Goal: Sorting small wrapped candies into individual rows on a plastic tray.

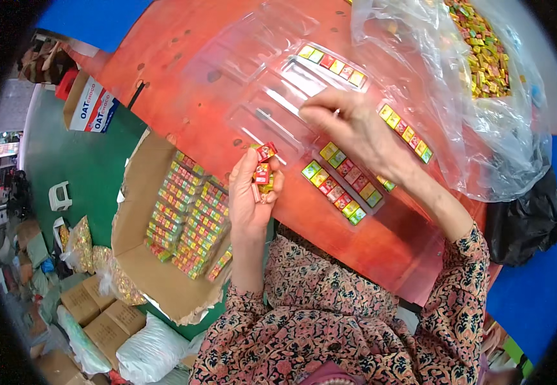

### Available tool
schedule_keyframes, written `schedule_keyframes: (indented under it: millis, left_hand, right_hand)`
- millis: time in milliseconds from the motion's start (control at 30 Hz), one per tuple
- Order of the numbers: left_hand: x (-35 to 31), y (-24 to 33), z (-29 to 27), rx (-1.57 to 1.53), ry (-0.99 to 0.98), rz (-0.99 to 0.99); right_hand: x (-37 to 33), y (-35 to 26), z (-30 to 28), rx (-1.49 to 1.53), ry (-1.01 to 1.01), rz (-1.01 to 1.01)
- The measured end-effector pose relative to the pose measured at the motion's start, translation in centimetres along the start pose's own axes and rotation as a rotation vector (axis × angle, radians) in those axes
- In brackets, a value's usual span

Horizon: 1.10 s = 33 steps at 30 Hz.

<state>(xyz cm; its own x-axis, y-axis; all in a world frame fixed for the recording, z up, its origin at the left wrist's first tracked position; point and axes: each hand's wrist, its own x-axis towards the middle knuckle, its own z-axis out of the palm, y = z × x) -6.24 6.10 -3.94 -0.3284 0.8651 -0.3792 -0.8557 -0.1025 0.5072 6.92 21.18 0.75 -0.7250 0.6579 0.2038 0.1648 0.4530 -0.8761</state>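
Several small wrapped candies (262,173), red and yellow, sit in the curled fingers of my left hand (246,192), over the near edge of the red table. My right hand (349,125) reaches over the clear plastic trays (272,115). Its fingers are bent together, and whatever is between them, if anything, is hidden. Just under and beside this hand, some tray slots hold rows of yellow, red and green candies (335,192). One more row (333,64) lies beyond the hand, and another row (406,133) to its right.
A big clear plastic bag (413,70) with a heap of candies (483,51) lies at the far right, near a black bag (525,218). Left of the red table (182,77), an open carton (131,237) holds stacked packs of candies (188,218). Brown boxes (111,327) stand on the floor.
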Motion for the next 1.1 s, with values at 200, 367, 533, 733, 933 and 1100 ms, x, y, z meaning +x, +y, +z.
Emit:
schedule_keyframes:
  millis: [200, 367, 533, 733, 933, 1100]
  left_hand:
    - [0.7, -0.9, 0.5, 0.007, -0.037, -0.009]
    - [0.3, -0.6, 0.6, -0.007, -0.026, 0.006]
    - [0.3, -0.5, 0.3, -0.032, -0.049, -0.011]
    - [0.4, -0.7, 0.1, -0.035, -0.058, 0.000]
    - [0.2, -0.5, 0.0, -0.017, -0.050, 0.002]
    - [0.1, -0.5, 0.2, -0.024, -0.052, 0.004]
  right_hand:
    - [-0.2, -0.9, 2.9, -0.067, -0.128, -0.173]
    - [0.7, -1.2, 1.3, 0.182, -0.080, 0.207]
    - [3.0, 2.3, -1.6, -0.153, 0.101, 0.069]
    - [4.1, 4.6, -0.6, -0.444, 0.121, -0.094]
    - [4.5, 5.2, -0.2, -0.394, 0.148, -0.066]
    - [4.7, 5.8, -0.1, -0.445, 0.120, -0.089]
